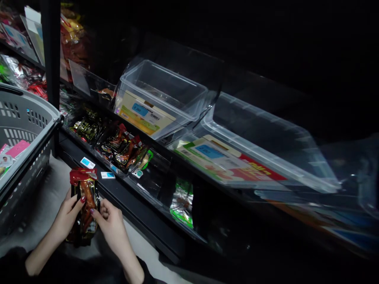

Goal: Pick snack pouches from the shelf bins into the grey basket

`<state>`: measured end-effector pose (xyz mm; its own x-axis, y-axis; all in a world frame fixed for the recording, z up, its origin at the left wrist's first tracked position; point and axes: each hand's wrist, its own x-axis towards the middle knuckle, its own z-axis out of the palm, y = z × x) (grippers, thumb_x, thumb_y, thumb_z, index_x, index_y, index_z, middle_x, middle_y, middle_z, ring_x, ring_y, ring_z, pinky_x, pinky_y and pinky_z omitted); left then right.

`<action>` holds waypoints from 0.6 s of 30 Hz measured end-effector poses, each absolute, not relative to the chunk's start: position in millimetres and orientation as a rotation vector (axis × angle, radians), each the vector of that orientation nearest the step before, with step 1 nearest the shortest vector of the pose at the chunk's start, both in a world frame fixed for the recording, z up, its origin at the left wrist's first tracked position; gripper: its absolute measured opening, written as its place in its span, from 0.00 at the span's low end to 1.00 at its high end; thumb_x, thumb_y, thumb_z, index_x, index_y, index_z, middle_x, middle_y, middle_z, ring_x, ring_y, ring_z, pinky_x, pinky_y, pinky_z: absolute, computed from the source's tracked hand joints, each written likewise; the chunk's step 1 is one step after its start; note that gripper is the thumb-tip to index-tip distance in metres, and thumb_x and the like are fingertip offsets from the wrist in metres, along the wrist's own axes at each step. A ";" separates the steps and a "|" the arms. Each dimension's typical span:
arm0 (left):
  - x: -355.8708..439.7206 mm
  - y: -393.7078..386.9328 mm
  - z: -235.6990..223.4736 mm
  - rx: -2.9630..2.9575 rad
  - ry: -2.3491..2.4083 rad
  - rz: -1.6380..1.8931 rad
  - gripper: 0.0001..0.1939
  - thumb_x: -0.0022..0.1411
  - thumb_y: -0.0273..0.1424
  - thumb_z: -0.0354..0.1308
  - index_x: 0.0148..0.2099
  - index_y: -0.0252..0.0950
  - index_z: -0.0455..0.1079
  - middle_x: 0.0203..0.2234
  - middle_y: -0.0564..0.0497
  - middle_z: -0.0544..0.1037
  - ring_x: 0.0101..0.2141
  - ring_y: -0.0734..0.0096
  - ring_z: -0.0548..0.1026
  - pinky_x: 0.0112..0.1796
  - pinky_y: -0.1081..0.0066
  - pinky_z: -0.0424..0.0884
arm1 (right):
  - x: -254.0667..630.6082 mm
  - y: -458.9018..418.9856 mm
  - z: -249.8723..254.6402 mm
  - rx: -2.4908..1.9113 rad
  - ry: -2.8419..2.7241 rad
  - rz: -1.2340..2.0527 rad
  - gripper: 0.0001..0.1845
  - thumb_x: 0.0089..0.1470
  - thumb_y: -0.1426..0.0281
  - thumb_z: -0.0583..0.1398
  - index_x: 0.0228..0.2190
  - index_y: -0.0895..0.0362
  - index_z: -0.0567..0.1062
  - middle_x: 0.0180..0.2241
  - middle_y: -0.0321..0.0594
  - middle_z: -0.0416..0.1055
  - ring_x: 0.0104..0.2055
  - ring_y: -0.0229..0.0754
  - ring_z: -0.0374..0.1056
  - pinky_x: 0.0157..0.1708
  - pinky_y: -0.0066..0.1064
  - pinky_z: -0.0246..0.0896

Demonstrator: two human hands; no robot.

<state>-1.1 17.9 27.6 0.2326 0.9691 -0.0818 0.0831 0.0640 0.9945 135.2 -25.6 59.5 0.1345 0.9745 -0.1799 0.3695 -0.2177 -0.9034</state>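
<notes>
Between my two hands is a dark snack packet with a red top and a picture of brown meat pieces on its front. My left hand grips its left edge, thumb laid over the front. From the other side my right hand pinches the right edge, its thumb on the picture and its other fingers curled. The packet is held roughly upright in front of the low shelf edge. Similar dark packets lie in a shelf bin just beyond it.
A grey shopping basket with a pink item inside stands at left. Clear plastic bins with price labels sit on the upper shelf. A green and silver packet lies on the lower shelf. A black post rises behind the basket.
</notes>
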 end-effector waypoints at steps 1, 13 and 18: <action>0.0 17.1 24.9 1.317 1.124 0.963 0.15 0.53 0.38 0.54 0.38 0.34 0.73 0.39 0.47 0.73 0.43 0.59 0.68 0.45 0.66 0.62 | 130.5 -26.3 56.6 -1.707 -1.281 1.057 0.12 0.46 0.67 0.56 0.18 0.56 0.58 0.15 0.26 0.50 0.18 0.30 0.49 0.18 0.23 0.43; -9.0 20.8 30.8 0.890 0.973 0.878 0.46 0.42 0.35 0.63 0.61 0.38 0.44 0.49 0.44 0.69 0.49 0.56 0.67 0.48 0.63 0.62 | 152.6 -8.8 73.9 -1.723 -1.544 0.759 0.13 0.54 0.71 0.46 0.25 0.57 0.68 0.19 0.35 0.66 0.22 0.37 0.62 0.27 0.28 0.56; -8.7 20.1 26.1 0.921 1.007 0.959 0.56 0.44 0.35 0.62 0.63 0.42 0.24 0.58 0.43 0.56 0.55 0.56 0.59 0.52 0.60 0.56 | 182.1 68.5 84.7 -2.040 -1.673 -0.186 0.10 0.48 0.76 0.52 0.34 0.64 0.70 0.40 0.58 0.67 0.47 0.57 0.57 0.46 0.49 0.46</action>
